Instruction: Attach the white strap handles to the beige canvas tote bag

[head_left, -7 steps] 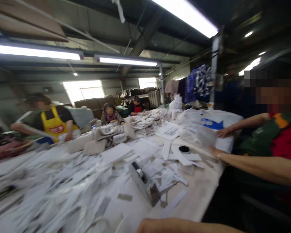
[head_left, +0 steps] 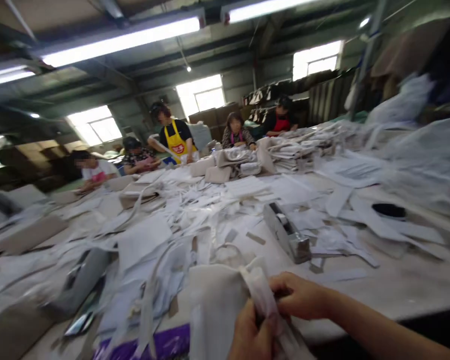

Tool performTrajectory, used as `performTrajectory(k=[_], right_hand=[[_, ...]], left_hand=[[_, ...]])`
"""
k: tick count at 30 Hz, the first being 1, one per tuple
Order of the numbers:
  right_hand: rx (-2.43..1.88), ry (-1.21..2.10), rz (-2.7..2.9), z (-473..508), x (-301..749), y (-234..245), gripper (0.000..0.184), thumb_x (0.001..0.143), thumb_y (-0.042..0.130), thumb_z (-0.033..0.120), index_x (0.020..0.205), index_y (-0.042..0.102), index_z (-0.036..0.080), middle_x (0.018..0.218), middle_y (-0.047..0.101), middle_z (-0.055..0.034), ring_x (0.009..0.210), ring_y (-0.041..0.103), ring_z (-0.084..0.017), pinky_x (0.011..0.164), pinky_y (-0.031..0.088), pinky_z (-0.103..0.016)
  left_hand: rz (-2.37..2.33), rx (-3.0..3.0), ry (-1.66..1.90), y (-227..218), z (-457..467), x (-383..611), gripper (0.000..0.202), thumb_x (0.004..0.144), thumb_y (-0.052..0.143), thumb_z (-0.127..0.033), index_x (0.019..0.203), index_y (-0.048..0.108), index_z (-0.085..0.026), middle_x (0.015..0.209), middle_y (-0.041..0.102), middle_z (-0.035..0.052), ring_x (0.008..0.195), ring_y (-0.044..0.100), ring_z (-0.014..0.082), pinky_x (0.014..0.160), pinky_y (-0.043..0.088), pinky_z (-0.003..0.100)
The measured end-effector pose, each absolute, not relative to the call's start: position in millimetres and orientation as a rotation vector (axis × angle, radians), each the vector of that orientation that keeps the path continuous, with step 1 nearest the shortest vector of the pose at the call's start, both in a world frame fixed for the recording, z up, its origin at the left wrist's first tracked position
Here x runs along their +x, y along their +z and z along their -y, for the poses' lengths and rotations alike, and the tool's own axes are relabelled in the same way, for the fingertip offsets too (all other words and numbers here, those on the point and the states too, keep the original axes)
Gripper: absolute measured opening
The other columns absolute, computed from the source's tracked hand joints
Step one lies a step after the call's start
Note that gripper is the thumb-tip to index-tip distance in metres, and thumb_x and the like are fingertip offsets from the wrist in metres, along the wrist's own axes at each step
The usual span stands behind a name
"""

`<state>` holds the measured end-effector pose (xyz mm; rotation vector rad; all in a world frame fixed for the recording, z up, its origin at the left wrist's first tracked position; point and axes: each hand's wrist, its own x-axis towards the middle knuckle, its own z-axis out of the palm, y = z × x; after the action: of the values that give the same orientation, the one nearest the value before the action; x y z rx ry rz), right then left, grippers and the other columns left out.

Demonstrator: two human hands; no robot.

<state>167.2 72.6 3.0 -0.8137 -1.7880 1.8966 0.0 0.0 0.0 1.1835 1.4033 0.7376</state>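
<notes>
Both my hands work at a pale fabric piece [head_left: 213, 305] with a white strip [head_left: 260, 292] along its right side, low in the middle of the view. My left hand [head_left: 253, 330] is closed on the strip from below, thumb on top. On the right, my right hand [head_left: 300, 296] pinches the same strip a little higher up, its fingertips partly hidden behind the cloth. Beyond the hands stands a grey tape dispenser [head_left: 287, 235]. A purple plastic package [head_left: 170, 340] lies left of the fabric, at the bottom edge.
White paper and fabric scraps [head_left: 195, 205] cover much of the long table [head_left: 408, 290]. A second tape dispenser [head_left: 80, 280] is at left. Folded pale fabric [head_left: 292, 155] is piled farther back, and clear plastic bags [head_left: 427, 165] lie at right. Several people sit or stand along the far side.
My view has swung left, and the co-worker at the right has left the picture. Only a forearm showed at the bottom before; now both hands appear, holding the pale fabric.
</notes>
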Motion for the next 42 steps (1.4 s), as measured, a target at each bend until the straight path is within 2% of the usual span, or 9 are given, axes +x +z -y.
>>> performTrajectory(k=[2,4,9,16,20,28,36,40,42], right_hand=[[-0.63,2.109,1.659,-71,173,9,0.026,0.07,0.068,0.023,0.093,0.075,0.013,0.087,0.073,-0.0035,0.084,0.066,-0.02,0.076,0.051,-0.026],[-0.574,2.207,1.531,-66,174,9,0.036,0.069,0.076,0.032,0.1,0.074,0.013,0.098,0.073,-0.0085,0.093,0.067,-0.024,0.083,0.052,-0.032],[-0.81,2.068,1.281,-45,155,-14,0.039,0.067,0.085,0.041,0.093,0.073,0.013,0.072,0.072,-0.0042,0.061,0.063,-0.017,0.058,0.048,-0.026],[-0.999,1.95,1.012,-31,138,-22,0.034,0.071,0.083,0.039,0.091,0.074,0.013,0.069,0.07,-0.002,0.06,0.06,-0.015,0.056,0.045,-0.024],[-1.126,1.874,0.959,-28,134,-22,0.033,0.071,0.082,0.04,0.087,0.071,0.013,0.07,0.072,-0.0032,0.063,0.064,-0.017,0.055,0.047,-0.024],[-1.137,1.934,0.808,-29,127,-23,0.035,0.07,0.076,0.047,0.077,0.064,0.015,0.055,0.064,-0.0005,0.039,0.054,-0.014,0.038,0.041,-0.025],[-1.087,1.93,0.731,-35,130,-29,0.033,0.068,0.079,0.043,0.074,0.064,0.014,0.058,0.066,-0.0023,0.051,0.059,-0.016,0.051,0.045,-0.026],[-1.031,1.973,0.669,-36,132,-25,0.03,0.067,0.081,0.037,0.083,0.068,0.015,0.063,0.069,-0.0022,0.063,0.065,-0.02,0.063,0.05,-0.029],[-1.043,1.961,0.684,-37,133,-22,0.031,0.067,0.081,0.039,0.083,0.069,0.015,0.064,0.069,-0.0023,0.065,0.065,-0.021,0.066,0.051,-0.029]], left_hand=[[-1.226,1.152,0.805,-5,-2,-1,0.032,0.083,0.058,-0.023,0.112,0.066,-0.013,0.076,0.065,0.0016,0.055,0.05,0.0113,0.051,0.039,0.023],[-1.182,1.133,0.865,-5,-2,0,0.034,0.08,0.058,-0.021,0.112,0.066,-0.013,0.083,0.067,0.0042,0.066,0.055,0.014,0.057,0.043,0.023],[-1.216,1.185,0.807,-1,-1,0,0.032,0.082,0.056,-0.025,0.111,0.064,-0.013,0.079,0.064,0.0041,0.055,0.049,0.0125,0.05,0.039,0.024],[-1.268,1.232,0.887,-8,-1,-5,0.019,0.081,0.062,-0.028,0.094,0.069,-0.016,0.075,0.066,0.0049,0.076,0.06,0.0216,0.069,0.048,0.03],[-1.292,1.158,0.851,-7,-1,-1,0.012,0.078,0.061,-0.026,0.083,0.068,-0.018,0.072,0.065,0.0046,0.071,0.059,0.021,0.062,0.045,0.029],[-1.028,0.771,0.711,7,-10,-7,0.019,0.072,0.053,-0.026,0.079,0.065,-0.013,0.061,0.058,0.0012,0.052,0.055,0.0111,0.048,0.035,0.02],[-1.256,0.614,0.787,-5,-15,-6,0.036,0.081,0.061,-0.047,0.093,0.062,-0.013,0.071,0.058,0.0006,0.049,0.046,0.0079,0.038,0.029,0.017],[-1.354,0.607,0.928,-12,-18,-8,0.046,0.069,0.076,-0.047,0.1,0.061,-0.016,0.066,0.054,-0.0041,0.052,0.045,0.0092,0.039,0.026,0.018],[-1.37,0.595,0.98,-22,-18,-12,0.051,0.06,0.082,-0.052,0.089,0.058,-0.018,0.063,0.053,-0.0051,0.05,0.043,0.009,0.039,0.025,0.019]])
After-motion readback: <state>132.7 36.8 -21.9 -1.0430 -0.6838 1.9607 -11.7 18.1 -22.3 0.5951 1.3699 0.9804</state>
